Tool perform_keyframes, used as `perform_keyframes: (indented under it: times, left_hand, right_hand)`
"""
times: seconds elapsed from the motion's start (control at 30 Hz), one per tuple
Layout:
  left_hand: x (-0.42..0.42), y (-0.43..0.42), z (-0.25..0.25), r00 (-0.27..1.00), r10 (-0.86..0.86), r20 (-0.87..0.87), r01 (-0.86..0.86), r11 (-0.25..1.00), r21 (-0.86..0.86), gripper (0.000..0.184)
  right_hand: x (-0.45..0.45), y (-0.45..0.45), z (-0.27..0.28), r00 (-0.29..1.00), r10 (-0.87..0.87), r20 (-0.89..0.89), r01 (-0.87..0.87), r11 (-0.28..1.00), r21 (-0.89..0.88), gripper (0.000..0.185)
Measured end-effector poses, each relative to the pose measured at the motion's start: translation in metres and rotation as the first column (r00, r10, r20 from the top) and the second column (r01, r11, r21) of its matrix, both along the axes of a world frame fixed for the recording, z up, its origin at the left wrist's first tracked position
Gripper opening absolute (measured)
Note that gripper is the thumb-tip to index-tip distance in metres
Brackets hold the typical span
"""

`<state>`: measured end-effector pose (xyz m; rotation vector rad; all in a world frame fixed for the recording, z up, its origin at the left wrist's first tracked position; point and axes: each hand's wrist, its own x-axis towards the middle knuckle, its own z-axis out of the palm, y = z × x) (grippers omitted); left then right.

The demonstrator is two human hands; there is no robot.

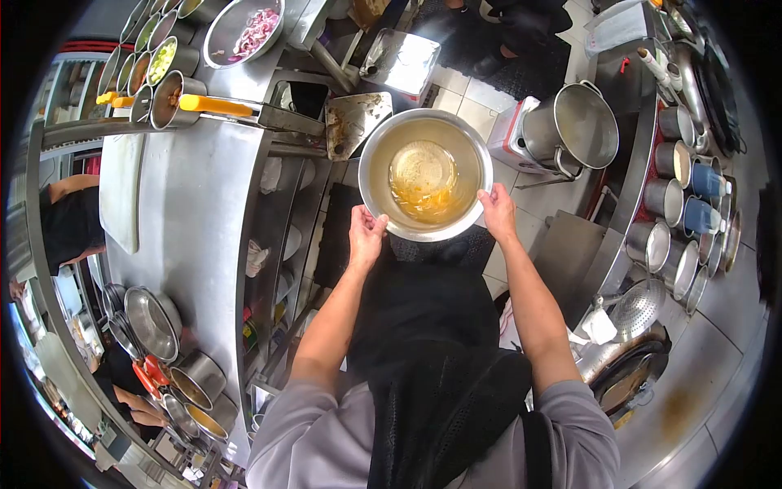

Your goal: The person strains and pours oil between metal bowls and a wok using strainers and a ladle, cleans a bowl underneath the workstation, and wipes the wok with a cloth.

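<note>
in the aisle, ahead of the wearer's torso, a wide round stainless-steel bowl [468, 183] is held clear of the counter. clock positions are taken from its centre.

grip: the left hand [366, 234] is closed on the rim between 7 and 8 o'clock; the right hand [498, 210] is closed on it near 4 o'clock, thumb at the lip. fingers below the rim are partly hidden. contents: shallow amber liquid [422, 167], with yellow-orange patches toward 6 o'clock; their nature cannot be told.

handling: hold both rim points level, as the far side appears unsupported and liquid could run toward 12 o'clock. turn slowly.

clearance: the long stainless-steel counter [183, 212] presents its edge at 9 o'clock. a stained rectangular metal tray [354, 122] stands close at 10 to 11 o'clock, partly covered by the bowl. a tall stainless-steel pot [586, 126] occupies 2 to 3 o'clock, its handle projecting. pale floor tiles [471, 108] show at 1 o'clock; beyond, another person's feet [491, 63] limit that room.
</note>
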<state>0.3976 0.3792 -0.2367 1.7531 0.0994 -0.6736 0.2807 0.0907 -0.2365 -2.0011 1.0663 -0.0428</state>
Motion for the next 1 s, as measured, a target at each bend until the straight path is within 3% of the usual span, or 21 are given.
perform_keyframes:
  times: [0.27, 0.4, 0.53, 0.63, 0.77, 1.0]
  left_hand:
    - [0.000, 0.043, -0.001, 1.000, 0.019, 0.018, -0.020, 0.999, 0.044, 0.024]
    - [-0.004, 0.042, 0.003, 1.000, -0.027, -0.008, 0.028, 0.998, 0.058, 0.024]
    - [0.009, 0.021, 0.003, 1.000, -0.028, 0.002, 0.028, 0.999, 0.024, 0.023]
    - [0.019, 0.022, 0.005, 0.999, -0.033, -0.002, 0.033, 0.999, 0.017, 0.022]
    - [0.016, 0.044, 0.008, 1.000, 0.008, 0.003, -0.008, 0.999, 0.032, 0.022]
    - [-0.002, 0.053, 0.007, 1.000, -0.014, -0.003, 0.014, 0.999, 0.041, 0.024]
  right_hand:
    - [-0.007, 0.046, -0.024, 0.999, 0.036, 0.037, -0.037, 0.999, 0.031, 0.030]
    - [-0.024, 0.046, -0.016, 0.998, -0.001, -0.071, 0.008, 0.994, 0.107, 0.033]
    - [-0.004, 0.025, -0.007, 1.000, -0.013, -0.020, 0.012, 1.000, -0.013, 0.032]
    - [0.019, 0.023, 0.003, 0.999, 0.007, -0.051, -0.008, 1.000, -0.008, 0.029]
    - [0.015, 0.046, -0.019, 0.999, 0.022, 0.038, -0.023, 0.999, 0.032, 0.028]
    - [-0.013, 0.052, -0.010, 0.999, 0.027, -0.042, -0.025, 0.998, 0.062, 0.031]
